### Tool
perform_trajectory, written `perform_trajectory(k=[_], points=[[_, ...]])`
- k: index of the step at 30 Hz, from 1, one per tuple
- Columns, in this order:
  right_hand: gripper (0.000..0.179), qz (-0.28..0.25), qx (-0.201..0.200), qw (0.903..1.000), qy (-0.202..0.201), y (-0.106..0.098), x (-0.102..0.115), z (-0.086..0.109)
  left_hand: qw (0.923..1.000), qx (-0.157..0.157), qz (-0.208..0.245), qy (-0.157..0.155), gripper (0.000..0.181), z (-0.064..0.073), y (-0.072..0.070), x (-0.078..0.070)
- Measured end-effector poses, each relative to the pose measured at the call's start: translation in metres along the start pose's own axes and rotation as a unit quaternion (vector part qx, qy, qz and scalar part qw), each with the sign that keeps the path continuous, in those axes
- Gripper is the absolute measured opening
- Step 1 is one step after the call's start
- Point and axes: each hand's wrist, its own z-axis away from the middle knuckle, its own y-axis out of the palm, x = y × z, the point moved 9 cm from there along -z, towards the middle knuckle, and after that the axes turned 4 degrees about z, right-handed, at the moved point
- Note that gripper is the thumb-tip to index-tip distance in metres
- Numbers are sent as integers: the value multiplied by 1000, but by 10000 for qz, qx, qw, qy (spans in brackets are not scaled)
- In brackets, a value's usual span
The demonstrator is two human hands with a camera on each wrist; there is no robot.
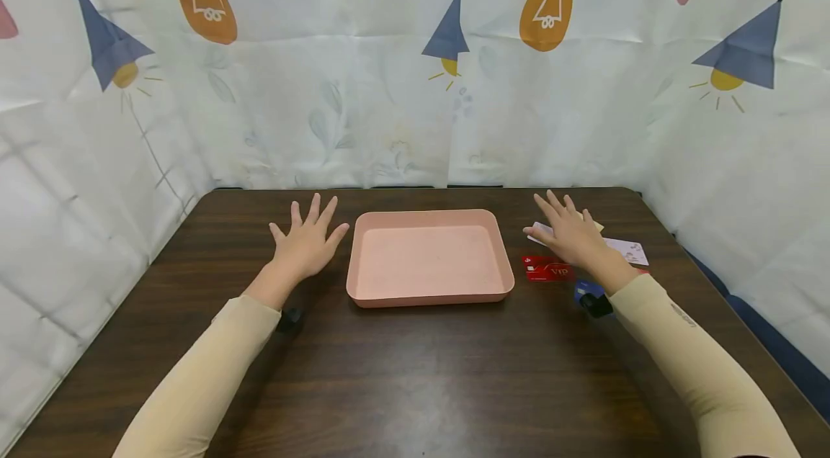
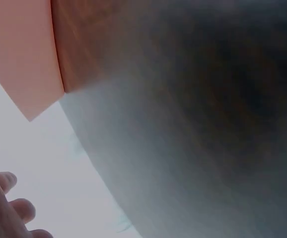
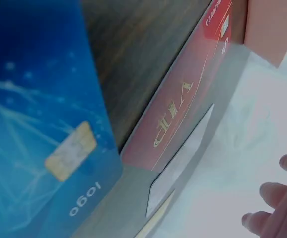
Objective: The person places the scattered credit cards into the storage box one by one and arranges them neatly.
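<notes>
A shallow pink tray (image 1: 431, 299) lies in the middle of the dark table. To its left my left hand (image 1: 306, 248) is held palm down, fingers spread, holding nothing. My right hand (image 1: 570, 233), fingers also spread, hovers over several flat cards right of the tray. Among them are a red VIP card (image 1: 541, 268), a blue card with a gold chip (image 3: 49, 134), and a pale card (image 1: 629, 251). A cream card (image 3: 156, 218) shows behind these in the right wrist view. My hand and forearm partly cover the cards in the head view.
The dark wooden table (image 1: 415, 379) reaches back to a white curtain (image 1: 279, 105) printed with lamps and bulbs, which also hangs along both sides. A dark blue strip (image 1: 765, 328) runs below the table's right edge.
</notes>
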Motion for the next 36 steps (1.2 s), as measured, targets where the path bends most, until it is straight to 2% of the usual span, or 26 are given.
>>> perform_trajectory(k=[7, 14, 21, 26, 36], points=[[84, -118, -80, 9997, -180, 0, 4, 10, 9998, 104, -4, 155, 76, 12, 2, -3], [82, -230, -268, 9987, -381, 1, 2, 16, 9993, 155, -77, 317, 74, 18, 4, -9], [75, -272, -416, 9961, -731, -1, 9, 22, 9978, 105, -201, 623, 71, 26, 5, -15], [72, -401, -226, 9967, -669, 0, 8, 29, 9963, 175, -278, 790, 72, 33, 8, -22], [68, -975, 337, 9931, -567, 4, -1, 36, 9922, 469, -327, 1108, 71, 43, 19, -27]])
